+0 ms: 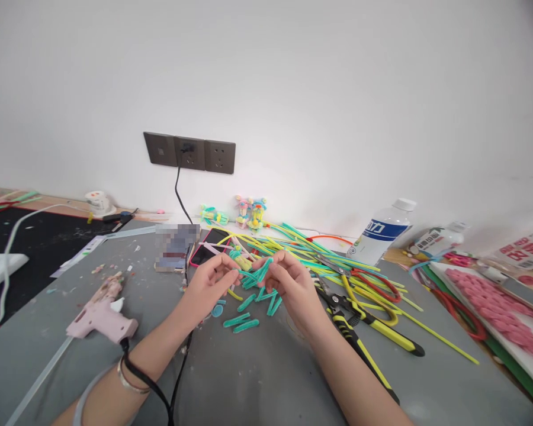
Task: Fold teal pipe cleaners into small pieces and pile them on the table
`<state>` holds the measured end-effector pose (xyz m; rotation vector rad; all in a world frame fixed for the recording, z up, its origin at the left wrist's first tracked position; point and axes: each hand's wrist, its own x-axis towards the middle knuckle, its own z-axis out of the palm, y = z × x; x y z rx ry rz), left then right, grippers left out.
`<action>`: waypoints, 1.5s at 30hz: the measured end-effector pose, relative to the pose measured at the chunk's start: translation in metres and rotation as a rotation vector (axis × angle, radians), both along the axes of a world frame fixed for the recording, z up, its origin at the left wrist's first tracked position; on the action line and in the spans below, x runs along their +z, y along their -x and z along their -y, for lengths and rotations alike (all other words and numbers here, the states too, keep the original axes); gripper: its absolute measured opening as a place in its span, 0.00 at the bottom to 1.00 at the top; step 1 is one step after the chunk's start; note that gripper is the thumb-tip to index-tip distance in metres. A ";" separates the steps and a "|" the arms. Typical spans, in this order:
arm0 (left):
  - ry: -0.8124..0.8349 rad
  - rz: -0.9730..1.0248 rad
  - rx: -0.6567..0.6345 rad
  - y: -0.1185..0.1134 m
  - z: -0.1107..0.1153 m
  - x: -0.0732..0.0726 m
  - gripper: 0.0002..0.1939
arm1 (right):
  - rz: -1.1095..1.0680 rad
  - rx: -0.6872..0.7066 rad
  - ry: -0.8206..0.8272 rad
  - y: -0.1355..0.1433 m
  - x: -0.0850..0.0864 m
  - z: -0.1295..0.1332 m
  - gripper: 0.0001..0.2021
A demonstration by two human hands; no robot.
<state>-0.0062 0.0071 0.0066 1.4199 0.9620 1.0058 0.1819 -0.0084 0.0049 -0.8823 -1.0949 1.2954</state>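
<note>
Both hands are raised over the middle of the grey table, close together. My left hand [214,283] pinches one end of a teal fuzzy stem [247,274] between thumb and fingers. The fingers of my right hand [289,278] are closed on the other end, where the teal strand is folded. Beneath and between the hands lie several short folded teal pieces [246,325]. Small blue coils [217,309] rest beside my left hand. Just behind the hands is a yellow and teal bundle [241,259], partly hidden.
A pink glue gun [102,319] with a black cord lies left. Yellow-handled pliers [355,313], red-handled scissors [373,281] and long yellow-green stems [444,337] spread to the right. Behind stand a bottle [379,234] and small fuzzy figures [251,213]. A phone [208,247] lies behind my left hand.
</note>
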 end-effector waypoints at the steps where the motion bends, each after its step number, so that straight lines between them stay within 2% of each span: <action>1: -0.002 -0.001 0.003 0.000 0.000 0.000 0.10 | -0.012 0.020 0.006 0.001 0.000 0.001 0.16; 8: -0.071 0.051 0.056 0.000 0.003 0.005 0.11 | -0.066 0.003 0.034 0.001 0.002 0.001 0.16; 17: -0.060 0.063 -0.070 -0.001 0.005 0.007 0.14 | -0.024 0.028 0.029 0.001 0.002 0.000 0.18; 26: -0.013 0.115 -0.133 -0.003 0.007 0.005 0.09 | -0.026 0.065 0.037 0.000 0.001 0.000 0.18; 36: -0.043 0.008 -0.055 -0.003 0.003 0.001 0.07 | -0.083 -0.010 0.038 -0.001 0.001 0.000 0.14; 41: 0.002 -0.017 -0.160 -0.003 0.004 0.003 0.07 | -0.093 -0.036 0.049 0.000 0.002 0.000 0.14; 45: 0.055 -0.034 -0.257 -0.002 0.006 0.004 0.08 | -0.075 -0.001 0.028 0.000 0.000 0.000 0.13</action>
